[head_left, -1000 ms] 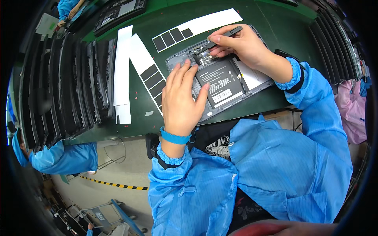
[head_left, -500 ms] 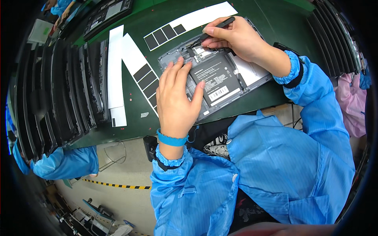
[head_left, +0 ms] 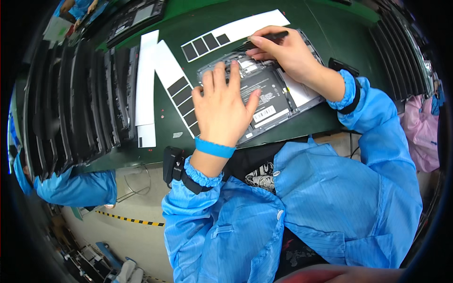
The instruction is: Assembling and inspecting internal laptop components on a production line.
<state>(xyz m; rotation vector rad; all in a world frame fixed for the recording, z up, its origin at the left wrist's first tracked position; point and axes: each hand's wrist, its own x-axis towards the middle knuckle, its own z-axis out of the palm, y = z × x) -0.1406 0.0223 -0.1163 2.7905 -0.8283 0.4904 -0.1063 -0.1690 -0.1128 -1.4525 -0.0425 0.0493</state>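
Note:
On the green table lies an opened flat electronic device (head_left: 302,111), its grey frame tilted in view. A black battery (head_left: 266,96) with a printed label fills its middle, and a white panel (head_left: 298,91) sits to the right. My left hand (head_left: 224,106) rests spread over the device's left side, fingertips at its far edge and thumb over the battery. Between thumb and fingers my right hand (head_left: 288,52) holds slim black tweezers (head_left: 276,36), above the circuit board (head_left: 247,66) at the far edge. The tweezers' tips are hard to make out.
White strips with black pads (head_left: 207,45) lie beyond the device and to its left (head_left: 181,96). Dark housings stand in rows at the left (head_left: 80,104) and right (head_left: 396,59). Another device (head_left: 137,21) lies far left. Co-workers' sleeves show at both sides.
My left hand has moved a little right and farther over the device, covering more of its far left part. My right hand still holds the tweezers over the board. The whole view has shifted slightly.

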